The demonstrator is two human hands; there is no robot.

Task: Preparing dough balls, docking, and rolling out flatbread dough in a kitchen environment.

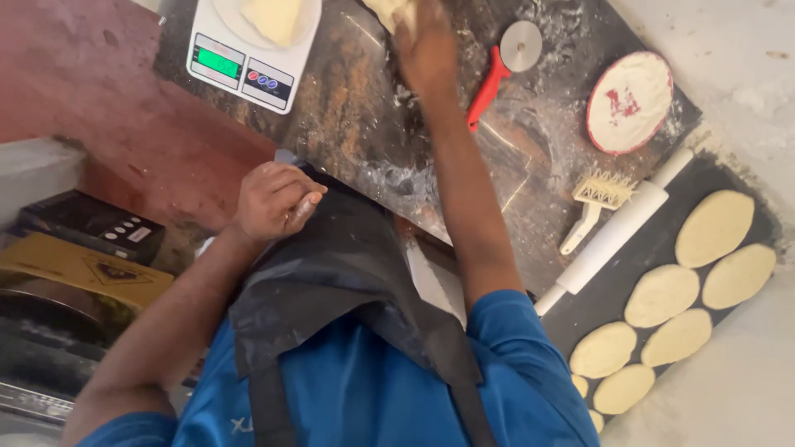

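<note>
Head view: right hand (426, 45) grips dough lump (389, 12).

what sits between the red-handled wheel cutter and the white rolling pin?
Head view: the round red-rimmed floured lid and the cream spiked roller lie between the wheel cutter and rolling pin, on the flour-dusted counter.

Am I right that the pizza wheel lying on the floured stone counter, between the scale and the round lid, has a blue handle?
Not quite: the head view shows the pizza wheel has a red handle, not blue. It does lie on the floured counter, between the scale and the round lid.
</note>
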